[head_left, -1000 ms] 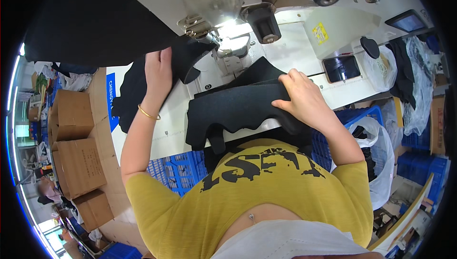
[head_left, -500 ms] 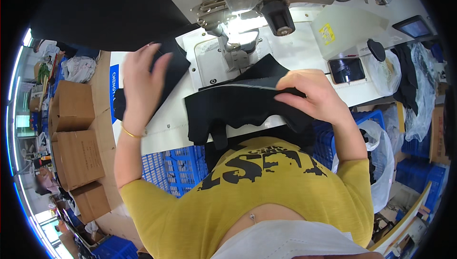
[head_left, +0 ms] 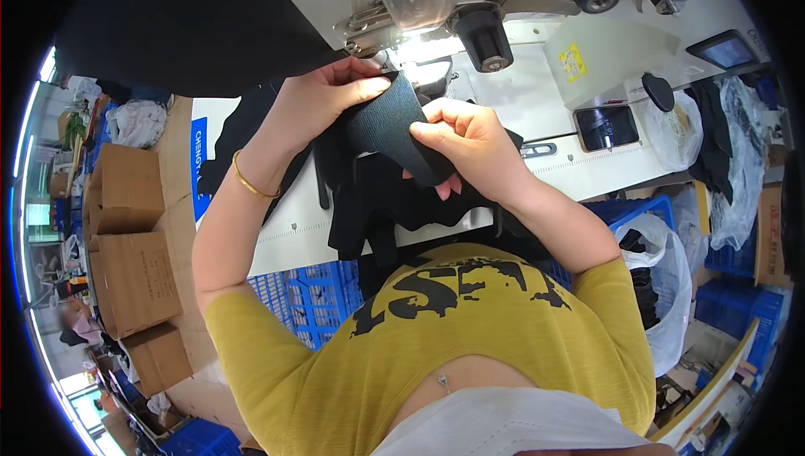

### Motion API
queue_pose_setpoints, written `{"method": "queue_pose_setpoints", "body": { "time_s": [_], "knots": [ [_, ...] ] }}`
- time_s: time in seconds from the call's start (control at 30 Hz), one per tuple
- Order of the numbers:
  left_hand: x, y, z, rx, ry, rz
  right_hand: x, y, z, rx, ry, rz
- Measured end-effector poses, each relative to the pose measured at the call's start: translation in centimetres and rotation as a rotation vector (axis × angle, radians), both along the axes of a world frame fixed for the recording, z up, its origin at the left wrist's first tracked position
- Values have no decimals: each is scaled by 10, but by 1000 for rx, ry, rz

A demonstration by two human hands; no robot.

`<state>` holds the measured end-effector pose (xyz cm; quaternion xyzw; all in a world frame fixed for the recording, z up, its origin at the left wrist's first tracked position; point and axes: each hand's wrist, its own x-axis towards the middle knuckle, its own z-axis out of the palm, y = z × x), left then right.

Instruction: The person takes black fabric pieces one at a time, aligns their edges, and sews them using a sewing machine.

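Note:
Both hands hold a black fabric piece up in front of the sewing machine, its ribbed dark face turned toward me. My left hand pinches the upper left edge between thumb and fingers, close under the lit needle area. At the right edge, my right hand grips with the thumb on top and some fingertips showing below. Under it hangs more black fabric with a wavy lower edge, lying over the table's front edge. Another black piece lies on the table beside my left forearm.
On the white table a phone lies at the right, near a small screen. Blue crates stand below the table edge. White plastic bags hang at the right. Cardboard boxes are stacked at the left.
My left hand has moved right from the left-hand fabric to the machine and now grips a piece there. My right hand has shifted left, and the held fabric is raised and turned.

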<state>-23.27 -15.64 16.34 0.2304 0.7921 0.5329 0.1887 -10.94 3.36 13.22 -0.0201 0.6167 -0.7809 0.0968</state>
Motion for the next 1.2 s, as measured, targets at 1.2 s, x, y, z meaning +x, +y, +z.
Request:
{"method": "queue_pose_setpoints", "body": {
  "time_s": [1.2],
  "knots": [
    [25, -2, -52, 22, 1571, -183, -20, -1, -15, 64, 119, -44]
  ]
}}
